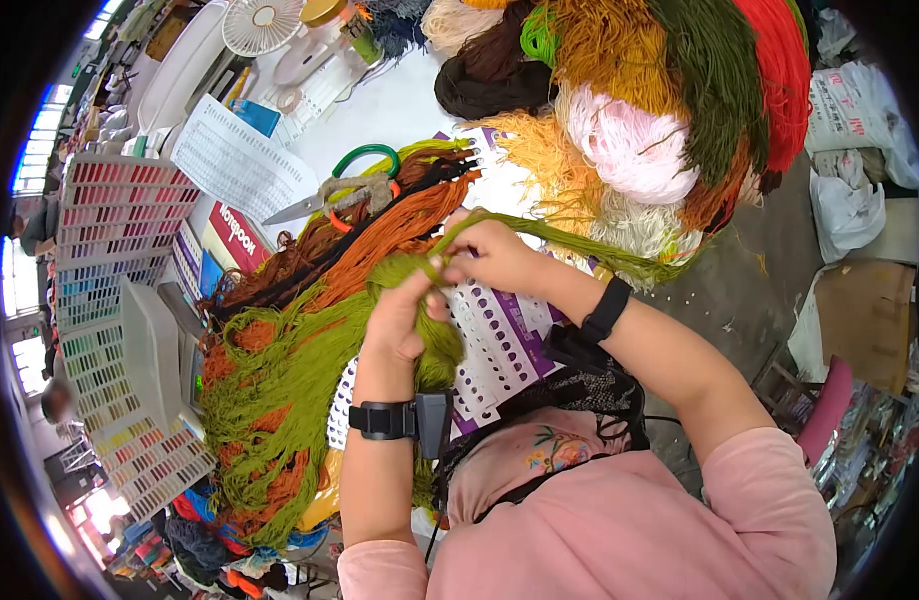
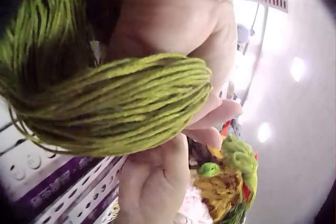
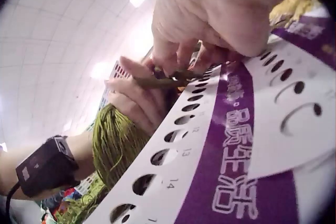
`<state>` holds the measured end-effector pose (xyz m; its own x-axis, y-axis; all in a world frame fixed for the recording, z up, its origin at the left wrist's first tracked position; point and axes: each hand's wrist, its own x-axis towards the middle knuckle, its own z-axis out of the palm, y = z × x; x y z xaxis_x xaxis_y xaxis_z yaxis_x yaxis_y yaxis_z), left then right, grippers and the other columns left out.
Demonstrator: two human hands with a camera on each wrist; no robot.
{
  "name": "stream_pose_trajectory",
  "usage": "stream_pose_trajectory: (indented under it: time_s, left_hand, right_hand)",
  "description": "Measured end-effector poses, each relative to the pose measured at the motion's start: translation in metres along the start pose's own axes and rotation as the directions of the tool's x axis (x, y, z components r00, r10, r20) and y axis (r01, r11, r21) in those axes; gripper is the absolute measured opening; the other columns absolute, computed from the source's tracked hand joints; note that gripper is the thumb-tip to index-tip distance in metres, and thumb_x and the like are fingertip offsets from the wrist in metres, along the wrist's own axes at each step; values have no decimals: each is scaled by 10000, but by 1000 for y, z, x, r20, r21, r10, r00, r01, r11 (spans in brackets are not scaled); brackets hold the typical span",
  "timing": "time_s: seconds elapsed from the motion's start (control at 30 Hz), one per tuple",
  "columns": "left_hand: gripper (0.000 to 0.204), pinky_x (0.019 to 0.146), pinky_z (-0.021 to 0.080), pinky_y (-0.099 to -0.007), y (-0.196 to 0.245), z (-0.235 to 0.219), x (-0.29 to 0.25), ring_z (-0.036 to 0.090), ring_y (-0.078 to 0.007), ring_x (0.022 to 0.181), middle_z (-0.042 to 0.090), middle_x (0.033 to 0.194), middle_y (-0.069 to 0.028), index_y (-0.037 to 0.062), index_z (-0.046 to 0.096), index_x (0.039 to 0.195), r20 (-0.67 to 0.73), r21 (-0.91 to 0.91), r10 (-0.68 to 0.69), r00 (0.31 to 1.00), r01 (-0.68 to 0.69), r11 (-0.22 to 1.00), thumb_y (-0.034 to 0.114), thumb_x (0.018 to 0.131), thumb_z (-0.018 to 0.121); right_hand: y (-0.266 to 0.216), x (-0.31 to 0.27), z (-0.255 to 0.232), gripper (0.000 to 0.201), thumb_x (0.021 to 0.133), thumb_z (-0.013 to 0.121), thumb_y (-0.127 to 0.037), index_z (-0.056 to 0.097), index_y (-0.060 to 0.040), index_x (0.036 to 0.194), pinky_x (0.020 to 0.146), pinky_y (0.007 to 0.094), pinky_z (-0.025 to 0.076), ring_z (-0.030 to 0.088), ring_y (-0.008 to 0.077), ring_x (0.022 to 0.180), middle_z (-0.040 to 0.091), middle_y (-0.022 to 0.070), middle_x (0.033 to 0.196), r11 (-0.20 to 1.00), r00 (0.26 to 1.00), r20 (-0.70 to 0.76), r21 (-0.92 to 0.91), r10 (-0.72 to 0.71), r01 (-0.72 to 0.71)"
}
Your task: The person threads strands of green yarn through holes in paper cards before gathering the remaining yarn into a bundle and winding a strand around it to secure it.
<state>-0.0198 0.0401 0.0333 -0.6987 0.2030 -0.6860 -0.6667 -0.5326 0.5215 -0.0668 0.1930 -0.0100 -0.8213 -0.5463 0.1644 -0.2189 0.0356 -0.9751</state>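
Olive-green yarn (image 1: 419,275) is looped around my left hand (image 1: 394,320), which grips it over a white-and-purple card (image 1: 509,340) with punched holes. In the left wrist view the yarn loop (image 2: 121,108) wraps thickly across that hand. My right hand (image 1: 494,255) meets the left one and pinches a twisted length of the same yarn at the card's row of holes (image 3: 173,136); its fingertips are partly hidden. A tail of green yarn (image 1: 599,245) runs off to the right behind the right hand. Beneath the left forearm, more olive yarn (image 1: 289,400) spreads over rust-orange strands (image 1: 399,225).
Scissors (image 1: 354,190) with green and orange handles lie on the hanks at the far side. Big hanks, including pink (image 1: 629,150) and red (image 1: 779,80), pile up at the back right. A colour-sample board (image 1: 129,230), printed sheet (image 1: 241,160) and small fan (image 1: 262,22) are left.
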Motion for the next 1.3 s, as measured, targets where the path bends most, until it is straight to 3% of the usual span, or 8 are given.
stream_pose_trajectory:
  time_s: [0.3, 0.4, 0.5, 0.6, 0.67, 0.73, 0.9, 1.3]
  left_hand:
    - [125, 413, 344, -182, 81, -154, -102, 453, -68, 532, 431, 599, -13, 64, 494, 780, -265, -526, 413, 871, -490, 696, 175, 836, 503]
    - [94, 431, 358, -181, 89, -146, -118, 457, -72, 517, 464, 585, -11, 38, 546, 843, -679, -246, 447, 582, -754, 609, 109, 836, 486]
    - [145, 453, 370, -177, 59, -98, -89, 456, -72, 484, 518, 613, -12, 14, 564, 933, -569, 552, 787, 238, -599, 580, 61, 827, 476]
    - [184, 471, 382, -183, 15, -16, -54, 492, -73, 544, 588, 732, -30, 18, 576, 964, -199, 726, 695, 691, -372, 579, 86, 802, 522]
    - [169, 465, 376, -188, -15, -6, -15, 488, -78, 551, 550, 669, -30, -14, 553, 942, -91, 608, 552, 829, -393, 690, 75, 801, 528]
    - [104, 443, 347, -183, -18, -5, 4, 450, -67, 500, 528, 629, -21, -15, 536, 851, -129, 626, 505, 853, -325, 709, 76, 800, 529]
    - [147, 358, 214, -179, 30, -38, -36, 288, -34, 377, 378, 503, 52, 36, 539, 811, -280, 459, 264, 923, -113, 881, 156, 750, 597]
    - [166, 419, 285, -154, 92, -296, -375, 341, -30, 479, 383, 635, 22, -2, 454, 967, -526, 95, 669, 525, -746, 659, 47, 830, 374]
  right_hand:
    - [-1, -1, -5, 136, 683, 540, -128, 578, -72, 801, 653, 299, 394, 505, 193, 709, 564, 47, 745, 992, 999, 0, -118, 52, -51]
    - [-3, -1, 1, 128, 656, 517, -129, 589, -91, 754, 715, 335, 359, 504, 207, 727, 558, 45, 691, 963, 998, -40, -262, 47, -56]
    - [-2, 0, 1, 142, 698, 518, -151, 595, -95, 803, 755, 330, 331, 507, 207, 742, 559, 33, 702, 943, 1000, -9, -333, -4, 1]
    - [10, 0, 8, 162, 749, 513, -154, 590, -66, 862, 681, 329, 379, 514, 216, 697, 561, 55, 689, 870, 957, -64, -438, -284, 228]
    - [8, 1, 5, 163, 744, 516, -132, 580, -51, 871, 638, 312, 397, 519, 210, 664, 562, 66, 700, 999, 993, -117, -29, 25, -29]
    - [0, 0, -1, 180, 725, 542, -115, 553, -20, 878, 560, 277, 416, 524, 195, 607, 564, 90, 715, 977, 978, -112, 144, 176, -160]
    - [1, 0, 9, 289, 625, 605, -146, 541, -74, 898, 656, 314, 373, 484, 195, 715, 523, 64, 769, 917, 992, -107, -398, -69, 21]
    - [7, -4, 19, 353, 581, 592, -161, 531, -111, 926, 708, 373, 326, 473, 257, 843, 515, 71, 830, 799, 986, -78, -597, -148, 72]
